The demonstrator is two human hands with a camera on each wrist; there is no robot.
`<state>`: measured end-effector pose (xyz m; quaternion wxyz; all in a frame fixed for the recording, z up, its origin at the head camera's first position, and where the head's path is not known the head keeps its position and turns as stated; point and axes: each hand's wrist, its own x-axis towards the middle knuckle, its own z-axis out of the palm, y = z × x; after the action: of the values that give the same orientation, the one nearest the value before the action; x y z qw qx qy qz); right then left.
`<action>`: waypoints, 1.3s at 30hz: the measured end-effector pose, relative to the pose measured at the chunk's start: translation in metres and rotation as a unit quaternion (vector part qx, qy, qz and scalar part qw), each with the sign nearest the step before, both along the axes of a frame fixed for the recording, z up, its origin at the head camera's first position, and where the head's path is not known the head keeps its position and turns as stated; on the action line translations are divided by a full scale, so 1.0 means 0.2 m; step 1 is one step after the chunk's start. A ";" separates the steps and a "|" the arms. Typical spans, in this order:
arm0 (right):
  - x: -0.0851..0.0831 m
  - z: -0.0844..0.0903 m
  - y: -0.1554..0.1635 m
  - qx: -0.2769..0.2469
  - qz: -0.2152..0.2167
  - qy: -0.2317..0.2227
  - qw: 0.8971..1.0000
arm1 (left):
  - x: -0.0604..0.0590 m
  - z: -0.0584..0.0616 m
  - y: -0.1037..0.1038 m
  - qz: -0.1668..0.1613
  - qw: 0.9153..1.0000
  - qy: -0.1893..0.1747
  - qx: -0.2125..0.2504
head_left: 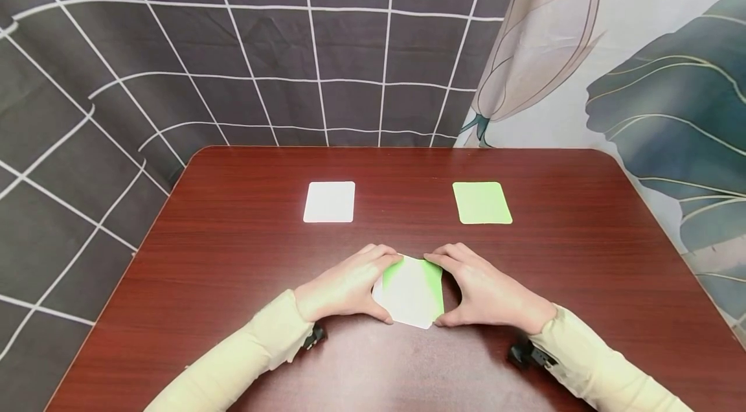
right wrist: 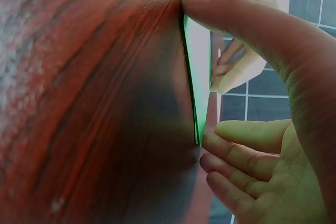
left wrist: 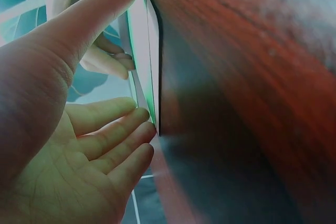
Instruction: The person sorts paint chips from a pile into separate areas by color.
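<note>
A small stack of white and green cards (head_left: 410, 292) lies fanned on the dark red wooden table (head_left: 233, 243), close to the near edge. My left hand (head_left: 348, 286) cups its left side, with the thumb at the near corner and the fingers at the far edge. My right hand (head_left: 488, 290) mirrors it on the right side. In the left wrist view the stack (left wrist: 149, 66) is seen edge-on between the thumb and fingers of my left hand (left wrist: 79, 145). The right wrist view shows the stack (right wrist: 199, 66) the same way, held by my right hand (right wrist: 273, 171).
Farther back on the table lie a single white card (head_left: 329, 201) at the left and a single green card (head_left: 482, 203) at the right. A grey checked curtain and a leaf-print cloth hang behind the table.
</note>
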<state>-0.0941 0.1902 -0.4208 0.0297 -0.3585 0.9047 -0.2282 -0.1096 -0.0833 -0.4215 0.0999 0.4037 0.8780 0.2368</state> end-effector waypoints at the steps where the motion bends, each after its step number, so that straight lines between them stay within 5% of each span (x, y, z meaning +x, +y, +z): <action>1: 0.00 0.00 0.00 -0.001 0.001 0.000 1.000 | 0.00 0.00 0.00 0.000 1.000 0.000 -0.001; 20: -0.05 0.03 0.04 -0.027 -0.005 0.035 0.999 | -0.05 0.05 0.03 -0.003 0.998 0.062 -0.031; 39: -0.24 0.16 0.22 0.012 -0.036 0.038 0.999 | -0.30 0.16 0.25 -0.013 0.997 0.076 -0.028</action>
<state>-0.1431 0.2336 -0.3893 -0.0083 -0.3336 0.9203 -0.2041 -0.1695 -0.0326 -0.3903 0.0473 0.4291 0.8839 0.1798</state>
